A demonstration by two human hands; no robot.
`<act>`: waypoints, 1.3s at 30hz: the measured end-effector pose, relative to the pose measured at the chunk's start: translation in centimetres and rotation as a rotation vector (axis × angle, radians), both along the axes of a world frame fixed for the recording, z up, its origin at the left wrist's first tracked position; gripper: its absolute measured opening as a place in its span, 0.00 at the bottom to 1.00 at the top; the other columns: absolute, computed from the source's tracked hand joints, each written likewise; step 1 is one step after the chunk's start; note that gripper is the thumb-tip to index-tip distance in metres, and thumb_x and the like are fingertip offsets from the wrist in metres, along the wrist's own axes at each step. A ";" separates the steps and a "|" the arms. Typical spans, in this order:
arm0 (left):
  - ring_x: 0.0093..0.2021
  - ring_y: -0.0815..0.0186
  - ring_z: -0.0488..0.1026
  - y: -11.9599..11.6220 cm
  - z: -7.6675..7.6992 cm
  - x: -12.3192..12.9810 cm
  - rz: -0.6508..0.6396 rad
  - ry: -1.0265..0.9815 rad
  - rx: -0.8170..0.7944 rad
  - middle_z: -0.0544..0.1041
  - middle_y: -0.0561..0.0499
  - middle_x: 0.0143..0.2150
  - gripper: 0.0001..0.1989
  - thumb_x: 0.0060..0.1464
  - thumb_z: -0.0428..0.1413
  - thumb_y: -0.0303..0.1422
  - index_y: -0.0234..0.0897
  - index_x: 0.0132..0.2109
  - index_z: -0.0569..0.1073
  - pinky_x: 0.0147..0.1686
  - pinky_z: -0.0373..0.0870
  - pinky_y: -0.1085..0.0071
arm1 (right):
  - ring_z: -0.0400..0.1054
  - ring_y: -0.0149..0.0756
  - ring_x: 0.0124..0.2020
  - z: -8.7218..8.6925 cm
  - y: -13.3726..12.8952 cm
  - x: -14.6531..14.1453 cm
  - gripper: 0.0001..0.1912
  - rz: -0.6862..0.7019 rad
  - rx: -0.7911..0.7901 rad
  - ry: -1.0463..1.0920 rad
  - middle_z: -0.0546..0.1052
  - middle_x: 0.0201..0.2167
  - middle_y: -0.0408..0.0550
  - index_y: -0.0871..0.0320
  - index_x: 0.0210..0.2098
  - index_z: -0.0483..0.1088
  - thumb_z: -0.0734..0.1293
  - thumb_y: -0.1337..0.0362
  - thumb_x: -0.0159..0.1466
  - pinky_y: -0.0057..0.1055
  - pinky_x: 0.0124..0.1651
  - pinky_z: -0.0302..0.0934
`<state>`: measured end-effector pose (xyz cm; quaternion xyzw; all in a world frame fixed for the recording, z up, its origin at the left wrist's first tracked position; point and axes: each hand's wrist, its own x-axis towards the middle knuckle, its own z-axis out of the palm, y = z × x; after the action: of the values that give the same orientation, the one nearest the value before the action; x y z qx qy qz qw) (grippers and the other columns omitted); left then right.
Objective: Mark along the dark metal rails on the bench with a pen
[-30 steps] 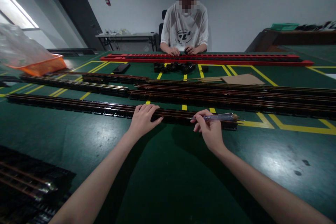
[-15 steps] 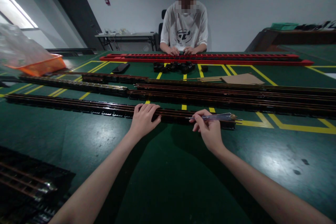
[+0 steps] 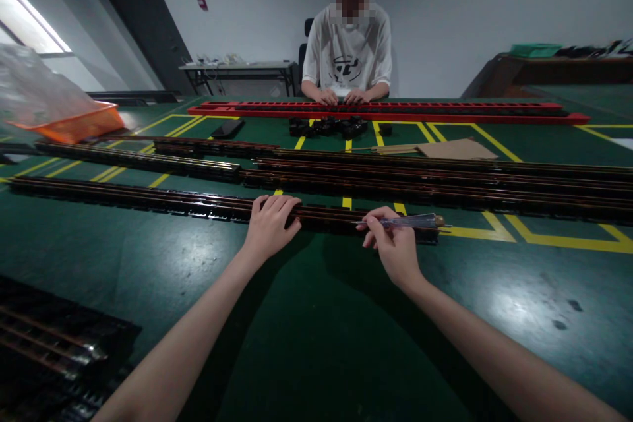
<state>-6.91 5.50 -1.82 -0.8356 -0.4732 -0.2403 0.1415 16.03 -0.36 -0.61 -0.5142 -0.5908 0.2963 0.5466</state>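
Observation:
A long black rail with copper-coloured strips lies across the green table in front of me. My left hand grips it near the middle, fingers over the top and thumb on the near side. Further right, my right hand holds a screwdriver with a clear handle, pinched between thumb and fingers. Its shaft points left along the rail, and its butt end points right. The rail's right end shows just beyond this hand, with thin strip ends sticking out. Whether the screwdriver tip touches the rail I cannot tell.
More such rails lie behind; another stack is at the near left. A person sits opposite, hands at a red tray. Black parts, a phone, cardboard and an orange basket stand around.
The front rail has slid slightly left, its right end now nearer my right hand. Both my hands keep almost the same place. The co-worker's hands have shifted a little.

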 end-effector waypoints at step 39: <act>0.51 0.59 0.70 0.1 0.1 0.0 -0.076 -0.028 -0.082 0.76 0.47 0.50 0.17 0.56 0.45 0.25 0.40 0.51 0.68 0.52 0.59 0.57 | 0.65 0.28 0.18 0.1 0.0 -0.1 0.09 0.009 -0.010 0.004 0.73 0.21 0.43 0.57 0.29 0.66 0.62 0.59 0.62 0.25 0.20 0.57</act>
<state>-6.95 5.56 -1.74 -0.8547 -0.4525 -0.2374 0.0912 15.90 -0.35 -0.47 -0.5137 -0.5905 0.3029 0.5438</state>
